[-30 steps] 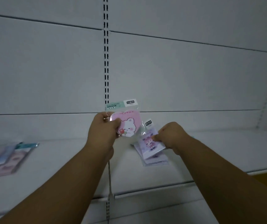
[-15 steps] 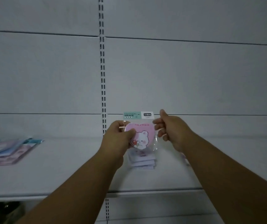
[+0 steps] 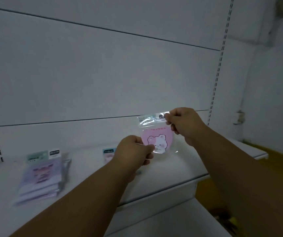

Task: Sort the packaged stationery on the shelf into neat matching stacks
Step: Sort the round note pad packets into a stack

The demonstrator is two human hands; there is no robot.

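Both hands hold one pink bear packet in the air above the shelf.

The left hand (image 3: 133,151) pinches the lower left edge of the pink bear packet (image 3: 157,139); the right hand (image 3: 183,124) grips its top header corner. It looks light, floppy and slick, best held by the stiffer header. A lilac stack (image 3: 41,177) lies toward the left end of the shelf (image 3: 180,173), with another packet (image 3: 109,153) behind the left hand.

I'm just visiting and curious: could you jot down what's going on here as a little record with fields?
setting: white shelf, dim light
held item: pink bear packet, lifted off the shelf
left hand: pinches its lower left edge
right hand: pinches its top right corner
on shelf: purple packet stack at left
behind left hand: another packet, mostly hidden
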